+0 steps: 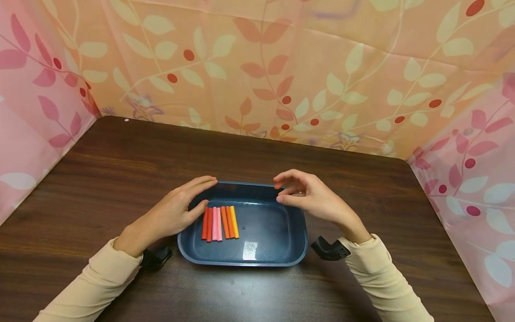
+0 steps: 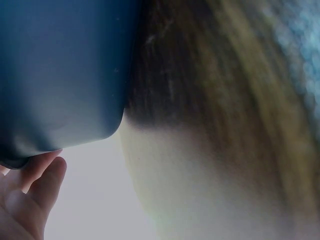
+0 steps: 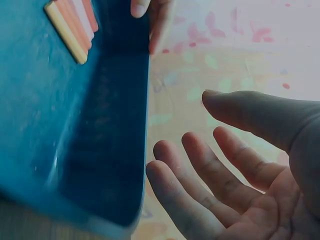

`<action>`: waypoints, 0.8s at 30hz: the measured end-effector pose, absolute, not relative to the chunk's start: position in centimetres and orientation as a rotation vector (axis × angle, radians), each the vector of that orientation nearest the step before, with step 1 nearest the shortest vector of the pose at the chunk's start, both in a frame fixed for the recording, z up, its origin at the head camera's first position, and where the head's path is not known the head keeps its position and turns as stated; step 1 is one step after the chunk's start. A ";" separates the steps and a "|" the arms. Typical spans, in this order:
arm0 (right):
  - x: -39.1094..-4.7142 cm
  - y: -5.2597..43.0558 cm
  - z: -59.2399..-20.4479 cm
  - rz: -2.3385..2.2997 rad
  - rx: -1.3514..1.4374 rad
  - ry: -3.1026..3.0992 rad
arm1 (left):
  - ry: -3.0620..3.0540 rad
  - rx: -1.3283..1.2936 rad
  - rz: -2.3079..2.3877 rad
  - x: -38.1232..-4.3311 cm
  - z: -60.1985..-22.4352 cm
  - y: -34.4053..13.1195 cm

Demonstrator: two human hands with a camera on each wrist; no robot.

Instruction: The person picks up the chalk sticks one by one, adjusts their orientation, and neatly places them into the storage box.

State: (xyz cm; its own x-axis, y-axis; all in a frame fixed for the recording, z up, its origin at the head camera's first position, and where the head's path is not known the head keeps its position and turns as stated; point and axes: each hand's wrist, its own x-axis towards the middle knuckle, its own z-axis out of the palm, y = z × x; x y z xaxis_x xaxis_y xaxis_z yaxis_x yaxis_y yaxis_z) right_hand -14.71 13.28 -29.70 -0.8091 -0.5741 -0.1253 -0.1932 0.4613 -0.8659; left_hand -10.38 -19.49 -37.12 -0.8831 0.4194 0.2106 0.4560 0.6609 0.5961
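Note:
A dark blue plastic tray with rounded corners lies on the brown table. Inside, toward its left, several short coloured sticks lie side by side: red, pink, orange and one yellow. My left hand is over the back left corner, thumb inside and fingers outside the wall, with a gap between thumb and wall. Beyond the back right corner hovers my right hand, its fingers loosely bent with nothing between them. The right wrist view shows that palm and spread fingers close beside the tray's wall.
Dark wood-grain table surrounds the tray. Patterned cloth with leaves hangs behind and at both sides. Black wrist mounts sit at both sleeve cuffs. A small white dot marks the table's far left edge.

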 end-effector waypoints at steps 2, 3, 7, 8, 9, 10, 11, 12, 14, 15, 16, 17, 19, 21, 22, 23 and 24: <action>-14.7 13.7 -29.7 -1.294 -0.638 2.330 | -2.811 -0.743 -1.033 -10.4 -37.1 -19.5; -14.7 14.0 -29.7 -1.292 -0.637 2.339 | -2.811 -0.742 -1.032 -10.4 -37.1 -19.5; -14.8 15.0 -29.9 -1.284 -0.626 2.380 | -2.809 -0.743 -1.030 -10.4 -37.2 -19.5; -14.9 15.2 -29.9 -1.282 -0.619 2.391 | -2.809 -0.743 -1.031 -10.4 -37.2 -19.5; -14.9 15.4 -30.0 -1.281 -0.612 2.401 | -2.809 -0.743 -1.031 -10.4 -37.2 -19.5; -14.9 15.7 -30.0 -1.277 -0.604 2.414 | -2.809 -0.743 -1.031 -10.4 -37.1 -19.5; -14.9 15.9 -30.1 -1.271 -0.594 2.425 | -2.809 -0.743 -1.030 -10.4 -37.1 -19.5; -14.9 16.1 -30.2 -1.266 -0.587 2.436 | -2.811 -0.743 -1.029 -10.4 -37.2 -19.5; -14.9 16.5 -30.5 -1.253 -0.581 2.455 | -2.812 -0.743 -1.029 -10.4 -37.2 -19.5; -15.0 16.7 -30.7 -1.246 -0.578 2.466 | -2.814 -0.742 -1.028 -10.4 -37.2 -19.5; -15.0 16.9 -30.8 -1.234 -0.579 2.481 | -2.815 -0.742 -1.027 -10.4 -37.2 -19.5; -15.0 17.1 -31.0 -1.228 -0.579 2.492 | -2.816 -0.743 -1.027 -10.4 -37.2 -19.5; -15.0 17.5 -31.3 -1.215 -0.576 2.515 | -2.817 -0.744 -1.027 -10.4 -37.2 -19.5; -15.1 17.9 -31.7 -1.198 -0.570 2.543 | -2.816 -0.741 -1.028 -10.4 -37.2 -19.5; -15.2 18.0 -31.9 -1.185 -0.570 2.561 | -2.816 -0.741 -1.029 -10.4 -37.2 -19.5; -15.2 18.2 -32.0 -1.175 -0.568 2.575 | -2.816 -0.740 -1.030 -10.4 -37.2 -19.5; -15.3 18.4 -32.2 -1.161 -0.567 2.590 | -2.817 -0.739 -1.030 -10.3 -37.2 -19.5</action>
